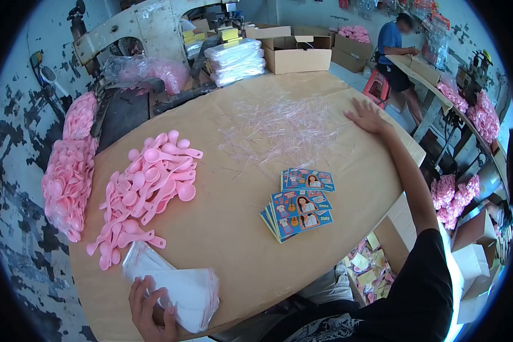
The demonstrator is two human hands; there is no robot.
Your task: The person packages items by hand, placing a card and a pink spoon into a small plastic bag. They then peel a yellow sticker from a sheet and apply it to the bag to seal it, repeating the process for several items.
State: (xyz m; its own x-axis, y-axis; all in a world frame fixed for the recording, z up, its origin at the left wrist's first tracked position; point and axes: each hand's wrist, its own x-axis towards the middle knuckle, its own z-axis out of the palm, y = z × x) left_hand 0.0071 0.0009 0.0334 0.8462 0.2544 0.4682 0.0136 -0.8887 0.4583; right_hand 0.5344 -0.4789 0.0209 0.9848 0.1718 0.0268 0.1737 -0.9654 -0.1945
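My left hand (153,308) rests at the near left edge of the table, its fingers apart on a stack of clear plastic bags (188,293). My right hand (369,118) lies flat with spread fingers on the brown table (239,228) near its far right edge. Left of that hand is a scatter of thin clear plastic strips (285,128). Pink plastic spoons (154,179) form a pile on the left, beyond the bags. Blue printed cards (299,206) lie in overlapping stacks right of the middle.
Bagged pink pieces (68,182) hang at the left edge. Wrapped packs (235,60) and a cardboard box (297,57) stand behind. An open box (393,233) of packed items is below right. Another person (390,43) sits at a far bench.
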